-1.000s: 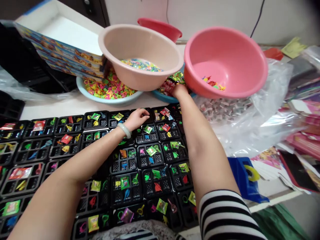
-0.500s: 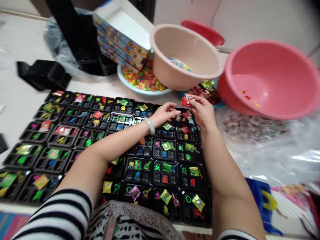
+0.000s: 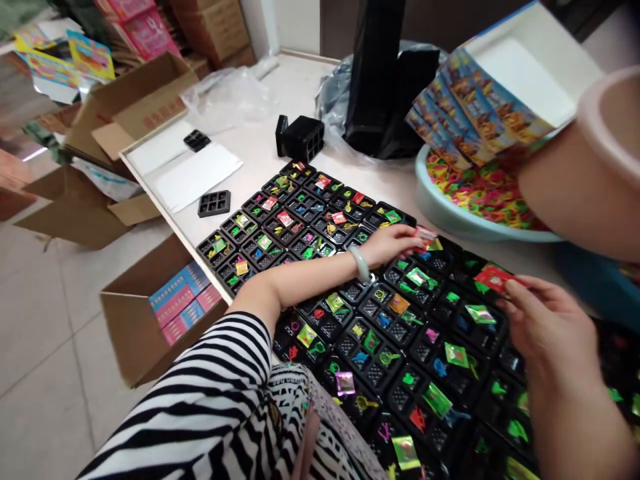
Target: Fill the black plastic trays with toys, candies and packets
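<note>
My left hand (image 3: 387,245), with a pale bangle on the wrist, reaches over the back rows of black compartment trays (image 3: 387,327). Its fingers pinch a small red and white sachet (image 3: 425,235) above one of the trays. Further right, my right hand (image 3: 555,327) grips red sachets (image 3: 493,277) between thumb and fingers; how many is unclear. The trays stand side by side in rows. Many hold small bright plastic toys and a shiny sachet, such as a green sachet (image 3: 456,355) and a purple sachet (image 3: 345,383).
Behind the trays stand a light blue basin (image 3: 440,210) of colourful plastic pieces, stacked printed boxes (image 3: 480,107) and a beige basin (image 3: 565,173). Black tray stacks (image 3: 303,137) and white card (image 3: 197,177) lie further left. Open cartons (image 3: 120,320) sit beyond the table's left edge.
The view has swung left, bringing cartons and floor into sight. My hands have moved apart; the left now pinches a sachet over a back tray, while the right still grips red sachets.
</note>
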Action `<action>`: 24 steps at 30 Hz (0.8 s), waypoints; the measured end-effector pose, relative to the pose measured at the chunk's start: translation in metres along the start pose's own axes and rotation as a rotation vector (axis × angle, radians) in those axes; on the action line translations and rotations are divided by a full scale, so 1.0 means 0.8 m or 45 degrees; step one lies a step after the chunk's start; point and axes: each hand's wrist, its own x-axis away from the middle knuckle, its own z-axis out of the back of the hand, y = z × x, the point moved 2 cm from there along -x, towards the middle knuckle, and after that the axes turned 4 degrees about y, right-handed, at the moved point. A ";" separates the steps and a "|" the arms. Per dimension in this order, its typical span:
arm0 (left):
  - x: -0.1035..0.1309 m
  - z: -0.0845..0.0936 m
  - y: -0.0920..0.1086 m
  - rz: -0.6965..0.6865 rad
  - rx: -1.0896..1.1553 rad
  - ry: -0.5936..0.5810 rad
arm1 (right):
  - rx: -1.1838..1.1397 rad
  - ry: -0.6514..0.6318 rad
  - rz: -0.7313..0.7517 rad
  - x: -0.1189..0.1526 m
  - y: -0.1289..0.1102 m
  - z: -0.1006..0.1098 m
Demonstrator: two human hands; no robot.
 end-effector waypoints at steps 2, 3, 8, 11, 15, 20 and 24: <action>-0.002 0.075 0.023 -0.148 -0.122 0.122 | 0.085 0.026 0.004 0.005 -0.004 0.013; -0.002 0.115 0.036 -0.238 -0.224 0.211 | 0.135 0.043 -0.002 0.007 -0.004 0.021; -0.017 0.285 0.082 -0.243 -0.762 0.804 | 0.152 0.099 -0.003 0.006 0.009 0.042; -0.036 0.322 0.085 -0.184 -0.919 0.840 | 0.101 0.087 0.003 0.006 0.018 0.034; -0.050 0.322 0.080 -0.130 -0.931 0.791 | 0.057 0.069 -0.037 0.011 0.020 0.024; -0.036 0.310 0.087 -0.044 -0.824 0.901 | 0.006 0.148 -0.015 -0.005 0.021 0.044; -0.019 0.294 0.106 -0.053 -0.715 0.922 | -0.115 0.281 0.093 -0.046 0.026 0.074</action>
